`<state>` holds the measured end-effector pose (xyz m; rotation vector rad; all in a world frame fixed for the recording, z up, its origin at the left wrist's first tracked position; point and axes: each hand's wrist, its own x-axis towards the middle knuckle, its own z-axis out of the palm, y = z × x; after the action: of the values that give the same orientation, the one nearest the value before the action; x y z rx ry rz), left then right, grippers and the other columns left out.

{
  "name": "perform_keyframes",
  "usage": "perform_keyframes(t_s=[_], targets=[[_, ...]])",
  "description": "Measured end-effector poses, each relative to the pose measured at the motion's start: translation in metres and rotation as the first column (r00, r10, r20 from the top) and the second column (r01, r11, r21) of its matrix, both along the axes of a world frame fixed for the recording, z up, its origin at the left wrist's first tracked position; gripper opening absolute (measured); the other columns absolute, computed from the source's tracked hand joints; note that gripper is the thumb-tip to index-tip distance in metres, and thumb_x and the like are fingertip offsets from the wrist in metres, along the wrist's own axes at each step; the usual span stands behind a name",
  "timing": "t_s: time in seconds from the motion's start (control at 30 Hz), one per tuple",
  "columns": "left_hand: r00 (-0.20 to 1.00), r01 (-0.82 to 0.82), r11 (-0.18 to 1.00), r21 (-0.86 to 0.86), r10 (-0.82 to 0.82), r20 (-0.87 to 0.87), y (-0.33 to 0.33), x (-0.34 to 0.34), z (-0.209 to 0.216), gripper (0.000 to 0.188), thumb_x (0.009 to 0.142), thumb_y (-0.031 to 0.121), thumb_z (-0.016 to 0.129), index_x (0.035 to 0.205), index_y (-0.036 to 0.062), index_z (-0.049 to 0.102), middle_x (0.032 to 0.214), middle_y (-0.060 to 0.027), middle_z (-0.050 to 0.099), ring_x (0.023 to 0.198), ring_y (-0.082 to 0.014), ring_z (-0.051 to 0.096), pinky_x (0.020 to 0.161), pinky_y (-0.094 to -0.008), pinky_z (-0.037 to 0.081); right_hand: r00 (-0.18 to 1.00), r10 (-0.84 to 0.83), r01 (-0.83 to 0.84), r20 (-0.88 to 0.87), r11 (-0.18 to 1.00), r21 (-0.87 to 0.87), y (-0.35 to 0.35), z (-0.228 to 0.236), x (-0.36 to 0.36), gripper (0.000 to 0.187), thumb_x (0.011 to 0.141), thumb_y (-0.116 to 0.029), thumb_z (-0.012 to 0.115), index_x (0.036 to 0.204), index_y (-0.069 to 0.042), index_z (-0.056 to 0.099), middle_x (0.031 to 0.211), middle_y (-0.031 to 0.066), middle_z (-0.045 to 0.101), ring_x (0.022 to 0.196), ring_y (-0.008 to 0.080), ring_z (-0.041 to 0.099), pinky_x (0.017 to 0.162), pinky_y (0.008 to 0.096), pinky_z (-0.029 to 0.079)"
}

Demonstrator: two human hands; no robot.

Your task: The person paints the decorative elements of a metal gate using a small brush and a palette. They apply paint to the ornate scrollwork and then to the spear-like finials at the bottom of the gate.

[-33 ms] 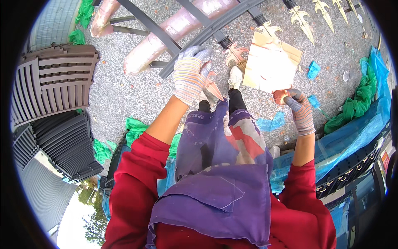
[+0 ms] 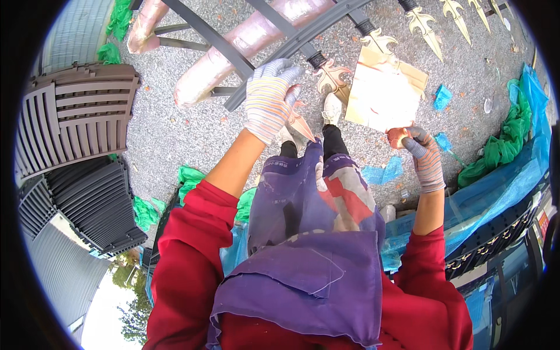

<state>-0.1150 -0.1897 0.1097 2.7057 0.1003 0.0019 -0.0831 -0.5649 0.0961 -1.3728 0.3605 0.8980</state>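
My left hand (image 2: 269, 99), in a striped work glove, curls over a pinkish spear-shaped tip (image 2: 301, 123) on a dark metal fence panel (image 2: 280, 49) that lies flat above the gravel. My right hand (image 2: 424, 158), gloved the same way, pinches the lower edge of a tan cardboard sheet (image 2: 385, 90) together with a small red-orange thing (image 2: 397, 137); what that thing is I cannot tell. The sheet sits against the neighbouring spear tip (image 2: 332, 76). Gold spear tips (image 2: 426, 23) line the fence further right. A purple apron hangs below me.
Stacks of brown and dark slatted plastic chairs (image 2: 76, 116) stand at the left. A pink wrapped tube (image 2: 245, 46) lies under the fence. Green rags (image 2: 189, 178) and blue scraps (image 2: 382, 172) lie on the gravel. Blue sheeting (image 2: 496, 198) covers a black railing at the right.
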Motion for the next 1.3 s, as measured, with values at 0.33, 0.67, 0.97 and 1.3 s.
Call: perform_keyframes(t_s=[0.33,0.67,0.97,1.3], targets=[[0.951,0.309,0.937,0.161,-0.303,-0.058,0.001,0.072,-0.039,0.031,0.069,0.031,0.079,0.1,0.0287,0.075,0.135,-0.002,0.053,0.124,-0.0299,0.046,0.103,-0.0483,0.034,1.0,-0.019,0.017,-0.021,0.998,-0.055,-0.007,-0.002,-0.025,0.021,0.081,-0.009,0.073,0.101,-0.006,0.069,0.095,0.0029,0.069,0.09,0.0125,0.063,0.084,0.0284,0.049],[0.974,0.226,0.961,0.161,-0.226,-0.017,-0.016,0.079,-0.065,0.014,0.067,0.025,0.079,0.08,0.0215,0.074,0.119,-0.003,0.063,0.111,-0.0296,0.055,0.091,-0.0445,0.045,0.997,-0.08,0.079,-0.01,0.996,-0.04,-0.017,0.003,-0.032,0.02,0.081,-0.009,0.074,0.1,-0.006,0.069,0.093,0.0016,0.068,0.089,0.0114,0.062,0.083,0.0276,0.048],[0.96,0.279,0.956,-0.089,-0.278,0.015,0.008,0.1,-0.072,0.014,0.074,0.015,0.074,0.088,0.0119,0.074,0.095,-0.0079,0.069,0.089,-0.0288,0.064,0.081,-0.038,0.05,0.993,-0.118,0.118,-0.021,0.993,-0.029,-0.019,0.004,-0.038,0.02,0.08,-0.007,0.073,0.1,-0.006,0.069,0.093,0.0011,0.067,0.088,0.0101,0.06,0.082,0.0265,0.047],[0.892,0.452,0.876,0.168,-0.441,-0.103,-0.005,0.048,-0.049,0.061,0.069,0.006,0.064,0.129,0.0159,0.06,0.129,-0.0032,0.063,0.119,-0.0292,0.056,0.098,-0.0423,0.046,0.995,-0.091,0.09,-0.048,0.996,-0.023,-0.013,-0.001,-0.035,0.021,0.081,-0.005,0.072,0.102,-0.005,0.069,0.093,0.0014,0.067,0.087,0.0095,0.06,0.081,0.0265,0.048]])
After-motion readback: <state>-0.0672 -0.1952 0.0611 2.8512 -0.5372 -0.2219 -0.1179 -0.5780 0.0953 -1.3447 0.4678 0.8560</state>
